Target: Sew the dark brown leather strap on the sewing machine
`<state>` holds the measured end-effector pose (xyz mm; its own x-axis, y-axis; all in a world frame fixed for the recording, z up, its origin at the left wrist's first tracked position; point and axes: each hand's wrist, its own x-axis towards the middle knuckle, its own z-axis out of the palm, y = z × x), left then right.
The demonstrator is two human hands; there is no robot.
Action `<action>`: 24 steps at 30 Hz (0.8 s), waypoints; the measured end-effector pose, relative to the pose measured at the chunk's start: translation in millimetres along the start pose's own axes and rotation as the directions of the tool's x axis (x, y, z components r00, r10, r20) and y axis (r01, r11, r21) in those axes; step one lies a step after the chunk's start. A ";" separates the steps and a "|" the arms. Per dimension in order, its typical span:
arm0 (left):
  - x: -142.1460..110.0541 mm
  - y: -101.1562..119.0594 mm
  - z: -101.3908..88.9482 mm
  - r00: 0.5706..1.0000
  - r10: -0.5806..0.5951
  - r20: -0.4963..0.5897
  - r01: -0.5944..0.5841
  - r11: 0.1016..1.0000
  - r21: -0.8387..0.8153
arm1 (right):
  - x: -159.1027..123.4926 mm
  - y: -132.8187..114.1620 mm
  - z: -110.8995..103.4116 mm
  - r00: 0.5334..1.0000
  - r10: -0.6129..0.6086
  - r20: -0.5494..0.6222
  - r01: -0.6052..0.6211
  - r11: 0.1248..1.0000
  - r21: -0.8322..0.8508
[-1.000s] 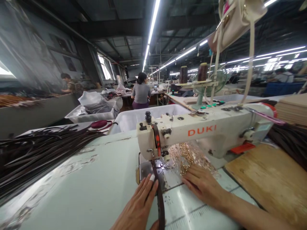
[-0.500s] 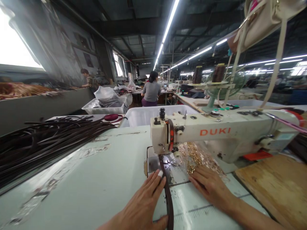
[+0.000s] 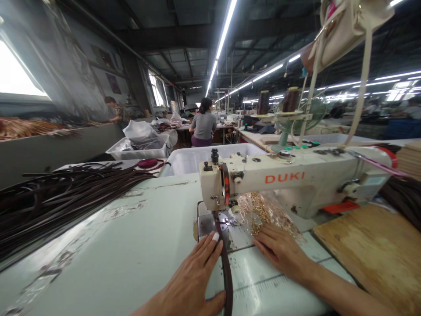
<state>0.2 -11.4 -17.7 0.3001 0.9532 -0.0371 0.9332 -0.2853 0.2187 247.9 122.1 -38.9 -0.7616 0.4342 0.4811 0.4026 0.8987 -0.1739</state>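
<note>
Left hand [image 3: 194,281]: we see it spread flat beside the strap [image 3: 226,272], guiding it.
Right hand [image 3: 279,252]: spread flat, right of the strap, steadying.

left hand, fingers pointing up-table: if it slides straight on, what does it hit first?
Likely the metal needle plate and presser foot under the cream DUKI sewing machine head. The left hand lies flat beside the dark brown leather strap; depth is uncertain.

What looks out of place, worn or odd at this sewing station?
The table top left of the sewing machine carries patchy, peeling clear film, worn rather than spilled. A clear bag of gold hardware lies under the machine arm, against the right hand. The left hand guides a dark strap lying straight.
</note>
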 end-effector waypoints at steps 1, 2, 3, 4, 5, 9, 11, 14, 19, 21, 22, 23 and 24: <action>0.0 0.0 0.2 1.000 0.005 -0.002 -0.005 1.000 0.002 | 0.1 -0.2 -0.4 1.000 0.000 -0.001 0.000 1.000 0.001; 0.1 -0.1 0.5 1.000 0.008 -0.006 -0.008 1.000 0.004 | 0.0 -0.4 -0.8 1.000 0.001 -0.003 -0.001 1.000 0.000; 0.2 -0.2 0.8 1.000 0.012 -0.008 -0.012 1.000 0.008 | -0.1 -0.6 -1.2 1.000 0.001 -0.002 -0.001 1.000 -0.001; 0.5 -0.5 1.2 1.000 0.013 -0.010 -0.013 1.000 0.011 | -0.3 -0.8 -1.6 1.000 0.001 -0.002 -0.001 1.000 -0.001; 0.7 -0.9 1.7 1.000 0.015 -0.013 -0.015 1.000 0.014 | -0.5 -1.0 -1.9 1.000 0.000 -0.001 0.000 1.000 -0.001; 0.9 -4.3 5.2 0.999 0.027 -0.023 -0.027 1.000 0.007 | -0.2 -1.8 -2.8 1.000 0.000 0.008 0.000 1.000 -0.004; 0.1 -6.4 7.8 0.999 0.037 -0.038 -0.038 0.999 -0.007 | 0.3 -2.1 -3.1 1.000 0.001 0.008 0.000 1.000 -0.013; -1.2 -8.5 11.6 0.996 0.048 -0.070 -0.050 0.999 -0.020 | 0.8 -2.0 -3.2 1.000 -0.003 0.009 0.003 0.999 -0.035; -1.6 -8.6 12.7 0.995 0.056 -0.076 -0.057 0.998 -0.012 | 1.6 -1.8 -3.8 1.000 -0.017 0.009 0.018 0.998 -0.061; -1.3 -8.0 11.5 0.995 0.058 -0.078 -0.059 0.998 -0.011 | 2.1 -2.2 -4.5 1.000 -0.027 -0.001 0.027 0.997 -0.070; -1.0 -7.7 10.8 0.995 0.057 -0.081 -0.058 0.998 -0.010 | 2.4 -2.5 -4.9 1.000 -0.031 -0.002 0.031 0.997 -0.075; -0.7 -7.4 10.2 0.995 0.057 -0.083 -0.058 0.998 -0.008 | 2.6 -2.7 -5.2 1.000 -0.032 0.001 0.032 0.996 -0.079; -0.4 -7.1 9.7 0.995 0.056 -0.084 -0.057 0.998 -0.004 | 2.8 -3.0 -5.5 0.999 -0.032 0.005 0.033 0.996 -0.084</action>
<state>-4.6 -10.7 -28.7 0.3346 0.9406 0.0576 0.9136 -0.3387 0.2248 247.3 120.3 -32.3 -0.7766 0.4052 0.4824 0.4186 0.9041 -0.0856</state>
